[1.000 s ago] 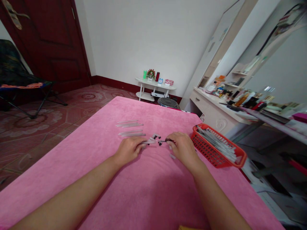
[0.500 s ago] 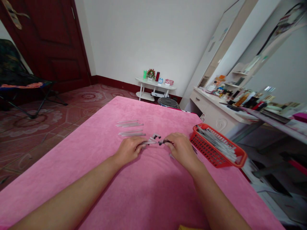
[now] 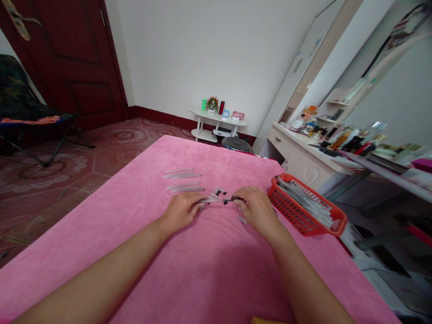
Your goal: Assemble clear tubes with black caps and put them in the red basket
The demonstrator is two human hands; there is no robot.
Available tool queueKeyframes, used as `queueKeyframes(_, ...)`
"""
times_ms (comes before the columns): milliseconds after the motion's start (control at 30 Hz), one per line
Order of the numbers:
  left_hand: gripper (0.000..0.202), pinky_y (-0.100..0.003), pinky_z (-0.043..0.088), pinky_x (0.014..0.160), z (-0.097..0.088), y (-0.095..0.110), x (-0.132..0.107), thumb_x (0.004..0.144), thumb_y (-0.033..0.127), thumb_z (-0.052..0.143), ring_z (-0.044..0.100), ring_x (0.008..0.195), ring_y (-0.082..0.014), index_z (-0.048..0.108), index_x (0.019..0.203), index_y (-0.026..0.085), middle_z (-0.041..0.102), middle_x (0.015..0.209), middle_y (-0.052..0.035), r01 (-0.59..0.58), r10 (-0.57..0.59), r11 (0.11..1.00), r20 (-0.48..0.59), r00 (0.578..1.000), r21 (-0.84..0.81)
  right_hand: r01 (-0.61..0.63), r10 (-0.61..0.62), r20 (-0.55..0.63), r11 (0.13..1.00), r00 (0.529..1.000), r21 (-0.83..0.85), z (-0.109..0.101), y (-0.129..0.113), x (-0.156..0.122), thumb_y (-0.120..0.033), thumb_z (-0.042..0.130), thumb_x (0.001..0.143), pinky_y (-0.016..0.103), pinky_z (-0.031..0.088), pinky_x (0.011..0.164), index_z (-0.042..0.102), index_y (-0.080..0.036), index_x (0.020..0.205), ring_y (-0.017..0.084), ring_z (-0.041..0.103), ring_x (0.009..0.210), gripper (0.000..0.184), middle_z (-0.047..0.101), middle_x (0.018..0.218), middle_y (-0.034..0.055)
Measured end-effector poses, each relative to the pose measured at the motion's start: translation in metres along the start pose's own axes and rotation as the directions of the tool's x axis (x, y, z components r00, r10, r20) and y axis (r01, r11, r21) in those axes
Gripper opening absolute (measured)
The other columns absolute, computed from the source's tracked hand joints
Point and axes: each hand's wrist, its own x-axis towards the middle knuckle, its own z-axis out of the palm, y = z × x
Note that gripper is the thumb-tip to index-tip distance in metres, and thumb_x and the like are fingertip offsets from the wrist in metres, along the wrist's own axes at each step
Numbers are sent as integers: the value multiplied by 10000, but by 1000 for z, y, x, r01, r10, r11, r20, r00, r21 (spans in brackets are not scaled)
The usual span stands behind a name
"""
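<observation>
My left hand (image 3: 185, 209) is closed on a pale, see-through pen barrel (image 3: 212, 201) that points to the right. Across from it, my right hand (image 3: 254, 206) pinches a thin dark stick (image 3: 230, 200), which looks like a pen refill. Its tip is close to the barrel's end; whether they touch I cannot tell. Small clear and black pen caps (image 3: 218, 192) lie just behind the gap between my hands. Beneath my right hand's inner side lies a small pale piece (image 3: 242, 220). Several similar barrels (image 3: 186, 186) lie in two groups beyond my left hand.
A red plastic basket (image 3: 292, 216) full of pale pen parts stands at the right edge of the pink-covered table (image 3: 175, 270). Something yellow (image 3: 266, 321) shows at the near edge. Beyond are a cluttered dresser (image 3: 310, 155) and a small white shelf (image 3: 219, 118).
My right hand has shifted very slightly to the right, showing more of the dark stick and of the pale piece under it. My left hand stays in place.
</observation>
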Motion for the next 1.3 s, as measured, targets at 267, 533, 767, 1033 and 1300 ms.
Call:
queueKeyframes(267, 216, -295, 521, 765, 0, 0, 1, 880, 241, 526, 676, 861, -193, 680, 1028, 212, 722, 975, -67, -17, 17, 1000, -8, 1000, -3, 8, -8, -2, 1000, 1000, 8, 2, 0, 0, -160, 586, 823, 280, 380, 805, 714, -213, 873, 178, 593, 862, 147, 695, 862, 43)
queueKeyframes(533, 221, -292, 523, 767, -1, 0, 0, 877, 244, 529, 676, 867, -192, 682, 1032, 211, 720, 985, -71, -8, 8, 1000, -8, 1000, -14, -7, 7, -5, 1000, 1000, -3, 0, 1, 0, -156, 584, 819, 282, 384, 799, 714, -214, 861, 181, 597, 853, 149, 697, 868, 46)
queueKeyframes(767, 199, -281, 510, 725, -2, 1, 1, 879, 253, 527, 674, 818, -186, 684, 993, 206, 725, 938, -62, -4, 4, 1000, -2, 1000, -16, 7, -7, 2, 1000, 1000, -5, 3, 2, -1, -163, 585, 820, 288, 382, 809, 715, -219, 877, 184, 596, 862, 153, 695, 869, 50)
queueKeyframes(1033, 199, -272, 500, 707, -2, 0, 1, 879, 241, 524, 667, 804, -184, 673, 1008, 211, 719, 905, -58, -29, 29, 1000, 35, 999, -12, 14, -13, 26, 1000, 1000, -27, 9, 5, 0, -172, 592, 816, 293, 377, 819, 713, -220, 889, 187, 592, 875, 149, 690, 867, 52)
queueKeyframes(1300, 185, -278, 496, 709, -2, 2, 0, 868, 229, 537, 664, 794, -187, 683, 980, 207, 717, 885, -56, -6, 6, 1000, 50, 999, 4, 29, -28, 33, 999, 999, -34, 13, 1, -1, -158, 575, 822, 299, 372, 824, 712, -210, 908, 193, 592, 893, 170, 695, 875, 56)
